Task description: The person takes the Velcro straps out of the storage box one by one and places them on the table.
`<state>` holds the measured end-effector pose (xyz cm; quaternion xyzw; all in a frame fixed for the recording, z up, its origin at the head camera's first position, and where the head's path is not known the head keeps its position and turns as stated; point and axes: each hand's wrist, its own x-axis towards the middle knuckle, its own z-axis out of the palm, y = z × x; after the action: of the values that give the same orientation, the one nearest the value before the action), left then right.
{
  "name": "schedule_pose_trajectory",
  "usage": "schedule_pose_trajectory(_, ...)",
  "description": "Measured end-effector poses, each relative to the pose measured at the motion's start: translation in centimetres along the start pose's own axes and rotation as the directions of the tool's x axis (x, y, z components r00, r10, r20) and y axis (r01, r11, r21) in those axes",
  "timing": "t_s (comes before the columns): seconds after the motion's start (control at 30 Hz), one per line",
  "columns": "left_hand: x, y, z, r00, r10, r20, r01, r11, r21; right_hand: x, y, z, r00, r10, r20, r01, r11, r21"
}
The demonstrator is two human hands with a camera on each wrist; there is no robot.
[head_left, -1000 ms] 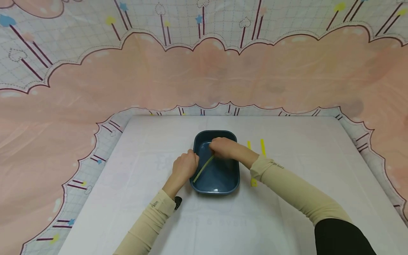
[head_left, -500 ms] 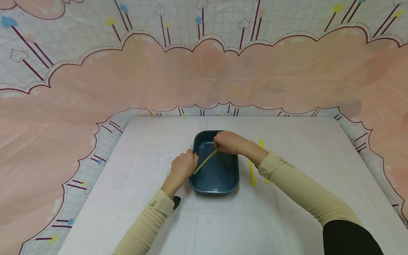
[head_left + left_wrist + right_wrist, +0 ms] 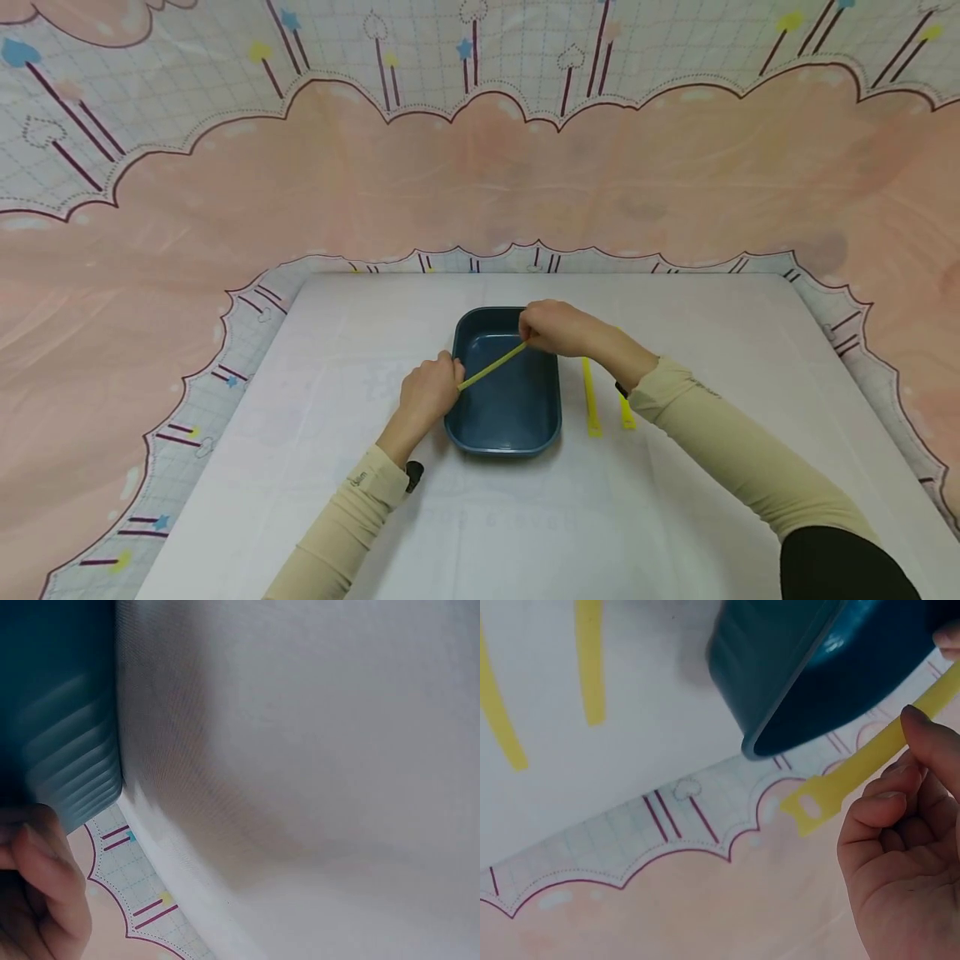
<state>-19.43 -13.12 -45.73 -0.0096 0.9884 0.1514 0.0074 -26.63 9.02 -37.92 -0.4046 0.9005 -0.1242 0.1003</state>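
Note:
A dark blue rectangular basin (image 3: pixel 510 417) stands on the white table. My left hand (image 3: pixel 429 390) grips its left rim; curled fingers (image 3: pixel 52 870) show against the outer ribbed wall in the left wrist view. Above the basin, my right hand (image 3: pixel 558 327) pinches a yellow strap (image 3: pixel 491 367) between thumb and fingers. In the right wrist view, the strap's wider end, with an oval hole (image 3: pixel 810 804), sticks out past the fingers. Its other end reaches the left hand in the head view; whether that hand touches it, I cannot tell.
Two more yellow straps (image 3: pixel 591 400) lie on the table right of the basin, partly under the right arm. The white tabletop (image 3: pixel 360 333) surrounds the basin. A patterned peach cloth (image 3: pixel 480 183) hangs behind and around the table.
My right hand has moved right and up from inside the basin, drawing the strap with it; the strap now slants less steeply. The left hand stays at the basin's left rim.

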Motion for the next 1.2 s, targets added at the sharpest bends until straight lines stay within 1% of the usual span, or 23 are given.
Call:
schedule_pose_trajectory(0.1, 0.0, 0.1, 0.1, 1.000, -0.009, -0.002, 0.009, 1.000, 0.005, -0.7, 0.4, -0.5, 1.000, 0.007, -0.021, -0.007, 1.000, 0.025)
schedule_pose_trajectory(0.23, 0.0, 0.2, 0.2, 1.000, 0.003, -0.015, -0.002, 1.000, 0.012, -1.7, 1.1, -1.1, 0.998, 0.027, -0.056, -0.023, 0.998, 0.063)
schedule_pose_trajectory(0.47, 0.0, 0.1, 0.5, 1.000, 0.008, -0.010, -0.008, 1.000, 0.020, -3.6, 2.5, -1.9, 0.989, 0.101, -0.107, -0.083, 0.984, 0.160)
schedule_pose_trajectory(0.63, 0.0, 0.0, 0.3, 1.000, 0.013, -0.003, -0.013, 1.000, 0.012, -5.3, 3.7, -2.3, 0.973, 0.186, -0.139, -0.152, 0.963, 0.221)
schedule_pose_trajectory(0.8, 0.1, -0.3, 0.0, 1.000, -0.002, -0.019, 0.002, 1.000, -0.010, -7.1, 4.9, -2.4, 0.950, 0.265, -0.166, -0.214, 0.937, 0.275)
schedule_pose_trajectory(0.93, 0.3, -0.8, -0.2, 0.999, -0.022, -0.032, 0.022, 1.000, -0.018, -8.3, 5.9, -2.0, 0.930, 0.334, -0.154, -0.276, 0.910, 0.310)
schedule_pose_trajectory(1.0, 0.4, -1.2, -0.4, 0.999, -0.023, -0.038, 0.022, 1.000, -0.015, -8.8, 6.4, -1.8, 0.919, 0.370, -0.134, -0.312, 0.894, 0.322)
schedule_pose_trajectory(1.2, 0.6, -1.9, -0.6, 0.998, -0.012, -0.068, 0.010, 0.999, -0.030, -10.4, 7.8, -1.4, 0.892, 0.450, -0.040, -0.406, 0.837, 0.367)
